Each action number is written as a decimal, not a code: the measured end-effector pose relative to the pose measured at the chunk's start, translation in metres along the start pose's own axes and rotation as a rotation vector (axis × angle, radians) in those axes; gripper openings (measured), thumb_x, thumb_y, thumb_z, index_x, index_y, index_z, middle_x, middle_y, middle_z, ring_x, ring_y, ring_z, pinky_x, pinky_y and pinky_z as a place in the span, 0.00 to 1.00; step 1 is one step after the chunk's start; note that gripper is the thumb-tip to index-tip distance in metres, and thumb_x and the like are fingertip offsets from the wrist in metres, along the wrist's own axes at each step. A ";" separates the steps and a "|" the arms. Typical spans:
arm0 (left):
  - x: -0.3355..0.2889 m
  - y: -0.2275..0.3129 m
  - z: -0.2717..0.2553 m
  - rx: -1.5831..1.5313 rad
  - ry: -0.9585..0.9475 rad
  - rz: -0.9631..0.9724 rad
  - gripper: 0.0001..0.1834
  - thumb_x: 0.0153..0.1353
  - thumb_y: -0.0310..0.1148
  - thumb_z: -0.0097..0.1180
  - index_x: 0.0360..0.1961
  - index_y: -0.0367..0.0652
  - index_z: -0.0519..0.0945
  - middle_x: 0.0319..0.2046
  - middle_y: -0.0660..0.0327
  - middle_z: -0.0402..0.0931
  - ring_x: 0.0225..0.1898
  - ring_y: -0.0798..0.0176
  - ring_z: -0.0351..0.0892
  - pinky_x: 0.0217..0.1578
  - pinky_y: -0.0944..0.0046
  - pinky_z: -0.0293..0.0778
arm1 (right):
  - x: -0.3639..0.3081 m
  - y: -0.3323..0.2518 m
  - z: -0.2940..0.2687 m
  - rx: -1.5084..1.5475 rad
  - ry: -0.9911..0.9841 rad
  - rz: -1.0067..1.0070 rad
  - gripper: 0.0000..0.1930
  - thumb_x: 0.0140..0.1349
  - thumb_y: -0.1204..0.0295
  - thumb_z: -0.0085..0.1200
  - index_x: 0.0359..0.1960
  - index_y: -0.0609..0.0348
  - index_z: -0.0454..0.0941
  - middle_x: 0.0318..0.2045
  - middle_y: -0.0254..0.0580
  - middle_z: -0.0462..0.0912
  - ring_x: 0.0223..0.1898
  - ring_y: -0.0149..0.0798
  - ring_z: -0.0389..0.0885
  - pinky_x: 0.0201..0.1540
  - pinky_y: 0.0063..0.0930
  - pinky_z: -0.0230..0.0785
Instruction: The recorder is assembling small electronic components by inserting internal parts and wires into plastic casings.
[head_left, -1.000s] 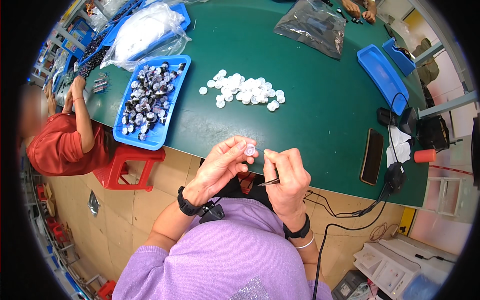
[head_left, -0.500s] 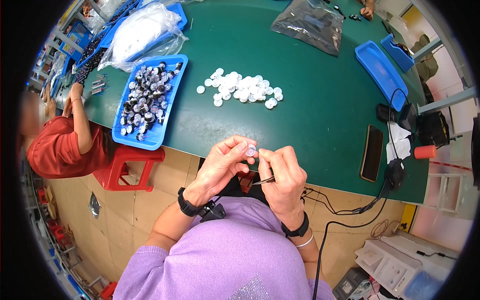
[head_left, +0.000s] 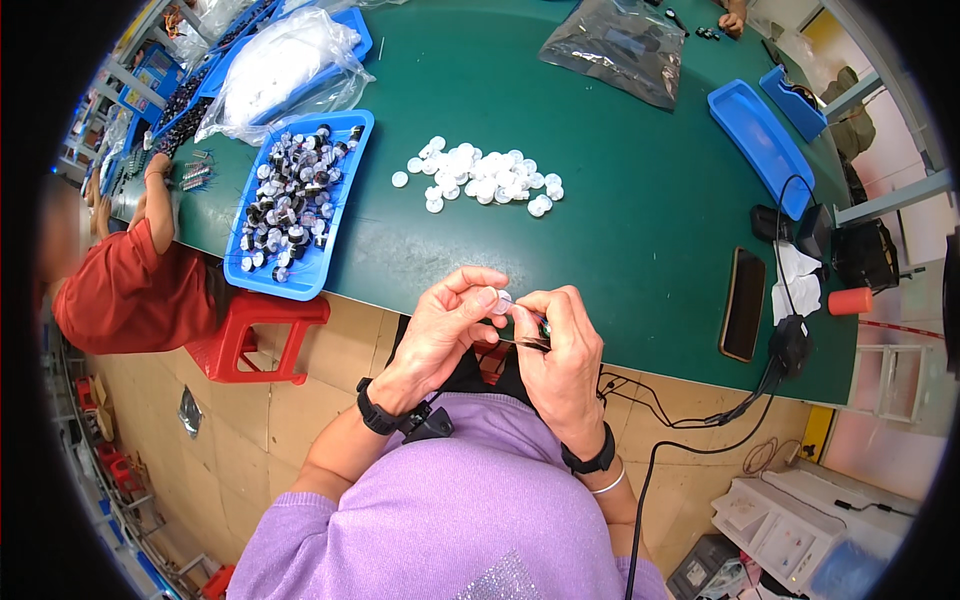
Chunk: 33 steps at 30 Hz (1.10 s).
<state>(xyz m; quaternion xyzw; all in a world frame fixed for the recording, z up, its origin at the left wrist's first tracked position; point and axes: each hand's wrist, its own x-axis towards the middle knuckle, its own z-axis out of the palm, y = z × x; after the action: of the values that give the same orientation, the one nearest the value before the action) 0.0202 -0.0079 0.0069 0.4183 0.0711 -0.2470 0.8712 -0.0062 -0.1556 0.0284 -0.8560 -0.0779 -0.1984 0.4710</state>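
My left hand pinches a small whitish round plastic piece between thumb and fingertips, just past the near table edge. My right hand is closed close beside it, its fingertips meeting the piece. A thin, dark, pointed metal tool, perhaps tweezers, is held in the right hand, crossing under the fingers. Something small and dark also shows at those fingers, too small to name. Beyond my hands, a loose pile of white round plastic discs lies on the green table.
Left of the pile stands a blue tray of black-and-clear small parts. A dark phone, black cables and a blue tray are at right. A grey plastic bag lies far back. A person in red works at left.
My right hand has turned and shifted slightly left, its fingers now closer around the small round piece. The left hand stays nearly still. The person in red has moved an arm.
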 end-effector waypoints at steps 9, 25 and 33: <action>0.001 0.000 0.002 0.004 -0.011 0.018 0.11 0.63 0.33 0.56 0.42 0.37 0.76 0.33 0.61 0.78 0.33 0.72 0.78 0.30 0.75 0.77 | 0.001 0.003 -0.002 0.277 -0.072 0.243 0.07 0.58 0.77 0.57 0.34 0.62 0.71 0.29 0.44 0.77 0.25 0.38 0.75 0.30 0.32 0.69; 0.000 -0.003 0.004 0.032 -0.005 0.020 0.12 0.63 0.35 0.56 0.41 0.37 0.76 0.32 0.61 0.78 0.32 0.71 0.78 0.30 0.74 0.78 | 0.002 0.000 -0.010 0.283 -0.040 0.257 0.05 0.56 0.80 0.57 0.32 0.62 0.74 0.26 0.41 0.76 0.22 0.35 0.73 0.25 0.28 0.65; -0.001 -0.004 0.004 0.042 -0.010 0.020 0.12 0.63 0.36 0.56 0.41 0.37 0.76 0.32 0.61 0.78 0.32 0.71 0.78 0.29 0.74 0.77 | 0.003 0.001 -0.012 0.249 -0.037 0.200 0.04 0.55 0.80 0.58 0.31 0.63 0.76 0.26 0.41 0.76 0.21 0.35 0.74 0.24 0.27 0.65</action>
<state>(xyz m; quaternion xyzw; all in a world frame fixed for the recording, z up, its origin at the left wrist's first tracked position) 0.0171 -0.0132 0.0068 0.4358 0.0573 -0.2418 0.8651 -0.0066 -0.1664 0.0347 -0.7980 -0.0247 -0.1235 0.5894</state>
